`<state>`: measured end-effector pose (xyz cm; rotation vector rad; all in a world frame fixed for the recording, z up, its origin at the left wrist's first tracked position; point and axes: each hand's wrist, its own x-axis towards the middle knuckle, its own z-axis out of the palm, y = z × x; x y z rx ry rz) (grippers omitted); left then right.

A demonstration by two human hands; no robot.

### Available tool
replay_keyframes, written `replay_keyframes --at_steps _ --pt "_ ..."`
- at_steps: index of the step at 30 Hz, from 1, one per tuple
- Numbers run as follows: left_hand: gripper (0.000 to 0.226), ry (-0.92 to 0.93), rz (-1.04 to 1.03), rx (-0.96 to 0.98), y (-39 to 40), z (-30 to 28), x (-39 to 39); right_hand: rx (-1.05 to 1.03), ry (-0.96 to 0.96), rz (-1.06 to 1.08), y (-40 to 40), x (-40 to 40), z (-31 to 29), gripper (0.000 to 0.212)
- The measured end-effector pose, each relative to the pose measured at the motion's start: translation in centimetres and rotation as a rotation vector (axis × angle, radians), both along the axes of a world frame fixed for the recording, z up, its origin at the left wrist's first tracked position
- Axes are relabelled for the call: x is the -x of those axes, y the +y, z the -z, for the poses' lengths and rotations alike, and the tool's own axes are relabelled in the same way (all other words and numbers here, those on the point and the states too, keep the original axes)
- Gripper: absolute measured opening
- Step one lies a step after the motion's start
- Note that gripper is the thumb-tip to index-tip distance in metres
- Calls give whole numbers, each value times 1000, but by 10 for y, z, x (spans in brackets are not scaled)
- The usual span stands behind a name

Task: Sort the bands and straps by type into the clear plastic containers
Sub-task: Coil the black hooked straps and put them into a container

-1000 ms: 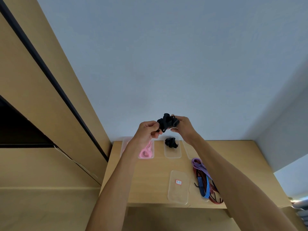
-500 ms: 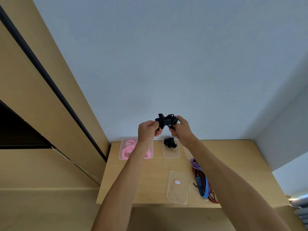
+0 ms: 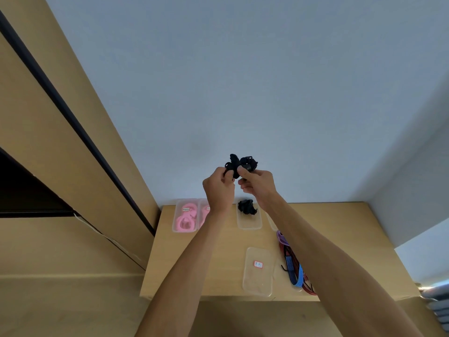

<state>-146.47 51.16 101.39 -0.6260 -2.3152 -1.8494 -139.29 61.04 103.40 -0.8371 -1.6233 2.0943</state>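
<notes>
- left hand (image 3: 218, 188) and right hand (image 3: 257, 184) raised together in front of the pale wall (image 3: 243, 81), well above the wooden table (image 3: 218, 259).
- black strap bundle (image 3: 240, 163) held between the two, fingers of both curled round it; left grips the left part, right thumb pressed on the right part.
- below, near the wall edge of the table, clear container (image 3: 249, 220) holding a second black strap bundle (image 3: 247, 206) at its far end.
- further left, clear container with pink bands (image 3: 185, 216); just beside it another clear container (image 3: 203, 215) with pink inside, partly hidden behind the left forearm.
- nearer the front edge, clear lid (image 3: 258, 272) lying flat, with a small red-and-white label (image 3: 258, 264).
- just right of the lid, loose pile of straps (image 3: 292, 268) on the table: blue patterned, red, and a purple one at the far end, partly covered by the right forearm.
- edge of one more clear container (image 3: 272, 222) visible behind the right forearm; contents cannot be told.
- wooden cabinet (image 3: 60, 117) with a dark gap along the left side.
</notes>
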Motion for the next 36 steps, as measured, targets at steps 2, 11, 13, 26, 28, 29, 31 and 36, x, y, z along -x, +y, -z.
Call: replay_keyframes --at_steps 2,11,13,26,28,29,31,36 --pt "23 99 -29 21 -1 1 0 -31 -44 24 -2 3 -4 35" --pt "22 -63 -38 -38 -7 -20 11 12 167 -92 -10 3 -16 33" --pt "23 -252 -15 -81 -7 -24 14 -153 150 -51 -10 4 -19 36" --pt "23 -669 180 -148 -20 -29 24 -1021 159 68 -7 5 -5 13" --pt "21 -677 209 -135 -20 -28 24 -1021 163 113 -8 6 -4 17" --pt "21 -674 212 -133 -20 -27 23 -994 143 142 -8 7 -4 17" --pt "22 -652 198 -121 -22 -23 23 -922 120 156 -11 7 -5 17" --pt "21 -644 199 -78 -25 -18 22 -978 48 106 -10 4 0 25"
